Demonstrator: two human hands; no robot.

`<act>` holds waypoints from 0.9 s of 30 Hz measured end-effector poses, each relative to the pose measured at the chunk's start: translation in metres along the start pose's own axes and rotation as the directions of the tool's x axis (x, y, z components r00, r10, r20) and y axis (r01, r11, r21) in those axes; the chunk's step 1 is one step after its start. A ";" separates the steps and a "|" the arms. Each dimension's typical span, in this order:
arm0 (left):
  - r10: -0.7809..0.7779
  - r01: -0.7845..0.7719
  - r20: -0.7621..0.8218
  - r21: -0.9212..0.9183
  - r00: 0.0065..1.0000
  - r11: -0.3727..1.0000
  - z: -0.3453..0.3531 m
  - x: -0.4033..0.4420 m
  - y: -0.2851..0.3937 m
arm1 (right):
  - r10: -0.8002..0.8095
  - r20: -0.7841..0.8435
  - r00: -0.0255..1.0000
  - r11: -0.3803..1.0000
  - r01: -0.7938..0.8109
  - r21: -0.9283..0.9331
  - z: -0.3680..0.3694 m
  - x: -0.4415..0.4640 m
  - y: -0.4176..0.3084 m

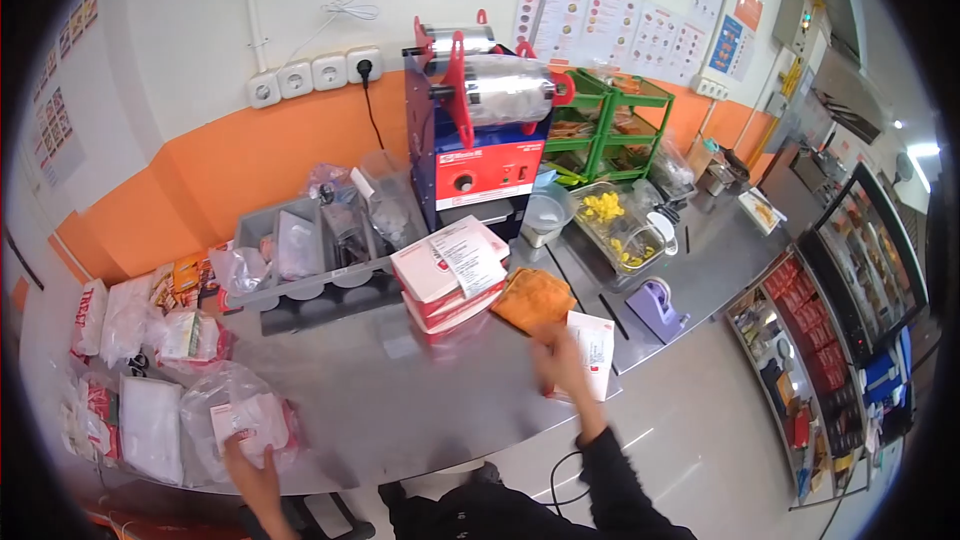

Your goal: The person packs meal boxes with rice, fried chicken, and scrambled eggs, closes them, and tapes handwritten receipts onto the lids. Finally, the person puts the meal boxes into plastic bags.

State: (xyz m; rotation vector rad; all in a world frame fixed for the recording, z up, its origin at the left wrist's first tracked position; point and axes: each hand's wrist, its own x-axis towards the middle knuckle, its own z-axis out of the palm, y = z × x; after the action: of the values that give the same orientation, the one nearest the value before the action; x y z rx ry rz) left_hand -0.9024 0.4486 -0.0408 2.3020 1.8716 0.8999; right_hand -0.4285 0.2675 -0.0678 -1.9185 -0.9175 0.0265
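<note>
At the table's near left edge, my left hand point(257, 475) reaches over a clear plastic bag point(215, 410), its thumb and fingers apart at the bag's side. Inside or under the film is a white-and-red packet point(240, 422). My right hand point(562, 362) is smeared by motion beside a white box point(594, 345) with a printed receipt on top; whether it touches the box cannot be made out. Just beyond that hand lies a crumpled orange cloth point(533, 302). Stacked white-and-red boxes point(435, 265) stand left of the cloth, a receipt point(470, 265) on the top one.
A sealing machine point(480, 165) stands against the wall. Left of it is a grey divided bin point(290, 285). A tray point(650, 258) of yellow pieces, a purple tape dispenser point(657, 310) and green racks point(610, 130) are to the right. Plastic packs point(150, 430) line the left end.
</note>
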 end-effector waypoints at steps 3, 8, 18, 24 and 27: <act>0.020 -0.051 -0.225 -0.134 0.974 0.990 -0.050 0.009 0.075 | -0.119 0.133 0.984 0.838 0.171 -0.517 -0.088 0.027 0.114; -0.018 0.085 0.105 -0.681 0.994 0.727 -0.002 0.039 0.124 | 0.293 0.254 0.922 0.939 -0.228 -0.257 -0.097 0.021 0.141; -0.128 0.129 -0.018 0.193 0.992 0.973 0.052 0.199 -0.023 | 0.370 0.071 0.926 0.926 -0.361 -0.113 0.024 -0.063 0.130; -0.573 0.352 0.254 0.579 0.779 0.736 0.004 0.214 -0.269 | 0.536 0.390 0.749 0.632 -0.662 0.403 0.066 -0.063 0.012; -0.400 0.300 0.639 0.266 0.657 0.916 0.053 0.187 -0.415 | 0.495 0.407 0.768 0.772 -0.604 0.200 0.083 -0.078 -0.004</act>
State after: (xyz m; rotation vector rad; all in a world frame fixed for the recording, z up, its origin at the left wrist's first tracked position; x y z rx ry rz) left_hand -1.2261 0.7475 -0.1668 1.8155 1.9193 -0.1480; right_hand -0.5186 0.2840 -0.1359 -1.8328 -0.4700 0.8366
